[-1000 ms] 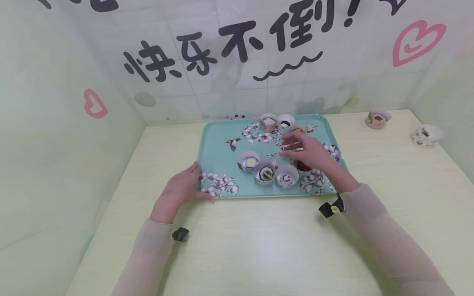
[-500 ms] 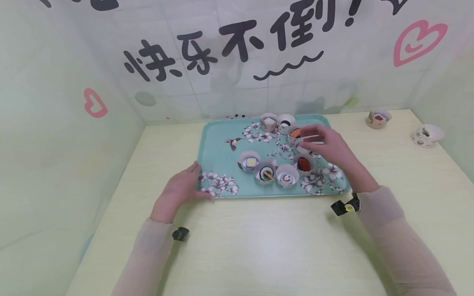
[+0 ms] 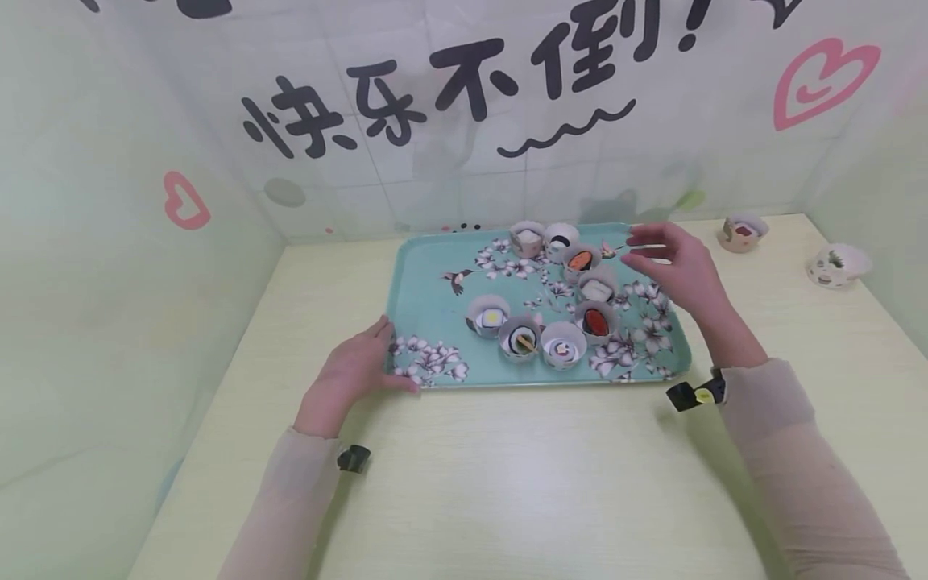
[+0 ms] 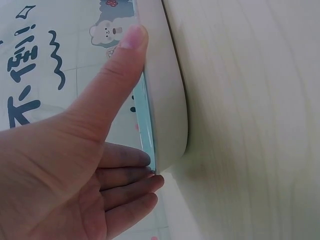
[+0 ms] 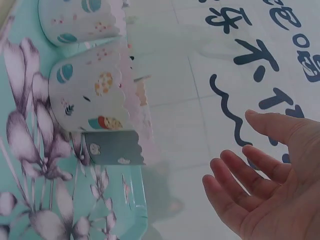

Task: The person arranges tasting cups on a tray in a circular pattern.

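My left hand (image 3: 353, 364) rests on the near left corner of a turquoise flowered tray (image 3: 428, 278). In the left wrist view the thumb (image 4: 117, 67) lies along the tray's near rim, and the other fingers reach the adjoining side. My right hand (image 3: 685, 270) holds nothing, its fingers loosely bent above the tray's right edge. Several patterned paper cups stand in a curve on the tray, each with a small sushi-like piece inside. Among them are one with an orange top (image 3: 580, 261), one with a white piece (image 3: 598, 290) and one with a red top (image 3: 596, 322).
Two more paper cups stand on the pale wooden table (image 3: 507, 483) at the far right: one with a reddish piece (image 3: 743, 232) and one with a green-topped piece (image 3: 838, 266). A white printed backdrop (image 3: 464, 185) rises behind the tray, with curtains at both sides.
My right hand has moved right, from over the cups to the tray's right edge, uncovering the orange, white and red pieces. The left hand and the tray have stayed in place.
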Demonstrator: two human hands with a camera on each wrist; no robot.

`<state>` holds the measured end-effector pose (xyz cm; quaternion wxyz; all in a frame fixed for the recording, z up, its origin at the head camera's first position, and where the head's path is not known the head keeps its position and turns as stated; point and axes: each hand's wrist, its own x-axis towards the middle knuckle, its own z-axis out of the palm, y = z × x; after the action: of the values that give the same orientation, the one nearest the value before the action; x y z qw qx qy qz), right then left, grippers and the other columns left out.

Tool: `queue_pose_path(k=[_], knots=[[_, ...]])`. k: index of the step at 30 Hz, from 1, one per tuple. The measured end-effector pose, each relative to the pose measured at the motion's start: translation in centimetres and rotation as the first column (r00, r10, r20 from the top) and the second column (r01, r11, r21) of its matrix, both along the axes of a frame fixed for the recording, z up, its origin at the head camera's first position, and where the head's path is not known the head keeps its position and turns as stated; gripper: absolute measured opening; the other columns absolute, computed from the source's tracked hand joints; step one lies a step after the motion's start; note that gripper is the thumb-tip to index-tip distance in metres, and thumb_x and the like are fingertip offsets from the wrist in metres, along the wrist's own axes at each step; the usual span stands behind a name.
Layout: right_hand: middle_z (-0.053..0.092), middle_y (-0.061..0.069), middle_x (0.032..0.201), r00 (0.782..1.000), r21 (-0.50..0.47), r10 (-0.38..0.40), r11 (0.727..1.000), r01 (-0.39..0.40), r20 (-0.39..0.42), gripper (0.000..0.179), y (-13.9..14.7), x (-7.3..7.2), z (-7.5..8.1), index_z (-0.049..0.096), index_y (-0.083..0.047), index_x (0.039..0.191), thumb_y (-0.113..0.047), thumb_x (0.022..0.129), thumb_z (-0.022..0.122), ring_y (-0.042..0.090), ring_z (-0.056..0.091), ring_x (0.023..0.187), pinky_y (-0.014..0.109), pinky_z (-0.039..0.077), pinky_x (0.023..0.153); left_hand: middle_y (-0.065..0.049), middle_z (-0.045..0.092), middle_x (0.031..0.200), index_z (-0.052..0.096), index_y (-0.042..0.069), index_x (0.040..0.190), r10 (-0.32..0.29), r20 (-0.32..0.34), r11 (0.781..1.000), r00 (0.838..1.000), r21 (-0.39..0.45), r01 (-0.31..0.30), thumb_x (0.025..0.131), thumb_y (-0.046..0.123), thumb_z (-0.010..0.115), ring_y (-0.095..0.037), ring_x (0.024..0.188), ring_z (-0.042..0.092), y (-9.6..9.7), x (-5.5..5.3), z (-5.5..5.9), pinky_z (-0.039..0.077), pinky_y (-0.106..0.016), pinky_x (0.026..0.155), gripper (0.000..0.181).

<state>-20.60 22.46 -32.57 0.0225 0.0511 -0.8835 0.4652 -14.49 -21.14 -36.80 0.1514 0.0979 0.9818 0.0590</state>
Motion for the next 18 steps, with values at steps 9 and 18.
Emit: queue_pose_path(k=[9, 18], knots=[[0.060, 0.014, 0.132, 0.998, -0.015, -0.065, 0.998, 0.065, -0.016, 0.058, 2.4, -0.7, -0.4, 0.051, -0.006, 0.140, -0.039, 0.095, 0.066, -0.012, 0.052, 0.098, 0.002, 0.044, 0.081, -0.024, 0.021, 0.163, 0.026, -0.008, 0.153, 0.010, 0.007, 1.000, 1.000, 0.000, -0.010, 0.067, 0.061, 0.082, -0.044, 0.146, 0.033, 0.0, 0.0, 0.0, 0.041, -0.052, 0.116, 0.124], [0.058, -0.020, 0.114, 0.986, -0.015, -0.164, 0.986, 0.164, 0.005, 0.056, 5.2, -1.6, -0.9, 0.053, -0.013, 0.138, -0.043, 0.093, 0.067, -0.008, 0.054, 0.102, 0.011, 0.049, 0.091, -0.024, 0.021, 0.164, 0.025, -0.008, 0.153, 0.014, 0.007, 1.000, 1.000, -0.003, -0.014, 0.068, 0.061, 0.082, -0.043, 0.147, 0.031, 0.0, -0.1, 0.0, 0.040, -0.052, 0.116, 0.123]])
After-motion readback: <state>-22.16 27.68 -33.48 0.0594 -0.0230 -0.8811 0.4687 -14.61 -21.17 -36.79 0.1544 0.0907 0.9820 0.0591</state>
